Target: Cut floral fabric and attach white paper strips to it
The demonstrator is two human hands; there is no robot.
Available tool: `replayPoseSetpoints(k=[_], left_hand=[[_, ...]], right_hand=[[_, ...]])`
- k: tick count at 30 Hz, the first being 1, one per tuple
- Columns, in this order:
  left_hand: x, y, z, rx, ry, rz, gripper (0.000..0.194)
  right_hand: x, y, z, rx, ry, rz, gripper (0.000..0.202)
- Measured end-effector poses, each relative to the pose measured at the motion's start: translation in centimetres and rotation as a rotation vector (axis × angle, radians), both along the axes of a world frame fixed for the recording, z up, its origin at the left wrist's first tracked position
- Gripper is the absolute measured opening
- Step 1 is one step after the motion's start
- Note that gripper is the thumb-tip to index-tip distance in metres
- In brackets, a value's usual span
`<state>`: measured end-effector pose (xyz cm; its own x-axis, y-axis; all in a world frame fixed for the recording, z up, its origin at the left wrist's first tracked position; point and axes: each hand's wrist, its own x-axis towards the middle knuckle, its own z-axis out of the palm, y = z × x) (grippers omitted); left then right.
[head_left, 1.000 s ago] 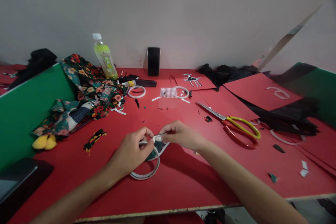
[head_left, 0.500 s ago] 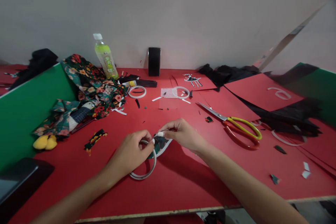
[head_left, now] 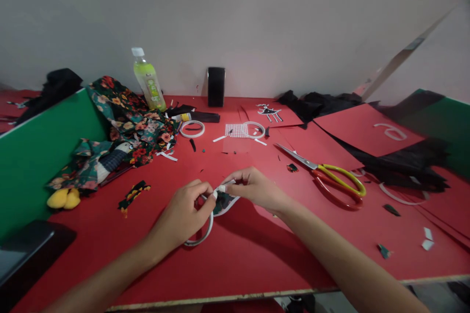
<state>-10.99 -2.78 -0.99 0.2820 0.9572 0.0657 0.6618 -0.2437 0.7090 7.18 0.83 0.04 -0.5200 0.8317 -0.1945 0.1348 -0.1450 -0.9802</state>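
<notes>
My left hand [head_left: 189, 210] is closed, thumb and fingers pinching a roll of white tape [head_left: 210, 230] whose ring hangs below them. My right hand [head_left: 253, 188] pinches a small dark floral fabric piece [head_left: 223, 201] from its upper side. A white strip runs along that piece's lower right edge. The fingertips of both hands nearly meet at the fabric's upper left, where they hide part of it. Scissors [head_left: 312, 165] with one yellow and one red handle lie apart from the hands, to the right.
Floral fabric [head_left: 147, 127] is heaped at left beside a green drink bottle [head_left: 150, 80]. A phone [head_left: 216, 87] leans against the back wall. Another tape roll [head_left: 192, 129], a sheet of white dots [head_left: 237, 130] and red cards [head_left: 370, 129] lie on the red table [head_left: 257, 259].
The tape roll in my left hand has tilted and shifted slightly left. The fabric piece is turned a little, with its white strip drawn closer to my fingers.
</notes>
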Motion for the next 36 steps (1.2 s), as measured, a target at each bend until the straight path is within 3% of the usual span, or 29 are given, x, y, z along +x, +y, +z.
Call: replayPoseSetpoints(k=[9, 15, 20, 25, 33, 36], left_hand=[[-0.1, -0.3, -0.2, 0.297, 0.336, -0.041, 0.018], [0.0, -0.4, 0.0, 0.458, 0.459, -0.069, 0.018], [0.2, -0.6, 0.2, 0.659, 0.56, -0.071, 0.016], [0.4, -0.8, 0.5, 0.801, 0.625, -0.038, 0.016], [0.5, -1.3, 1.2, 0.959, 0.713, -0.094, 0.02], [0.4, -1.8, 1.3, 1.055, 0.68, -0.216, 0.015]], right_hand=[[-0.3, -0.2, 0.0, 0.177, -0.063, 0.058, 0.015], [-1.2, -0.9, -1.0, 0.228, -0.034, -0.08, 0.013], [-2.2, -2.1, -1.8, 0.459, -0.156, -0.192, 0.02], [-2.7, -2.6, -2.0, 0.688, -0.279, -0.213, 0.025], [-2.8, -2.0, -2.4, 0.667, -0.266, -0.242, 0.026], [-1.6, -0.2, -2.7, 0.552, -0.212, -0.401, 0.024]])
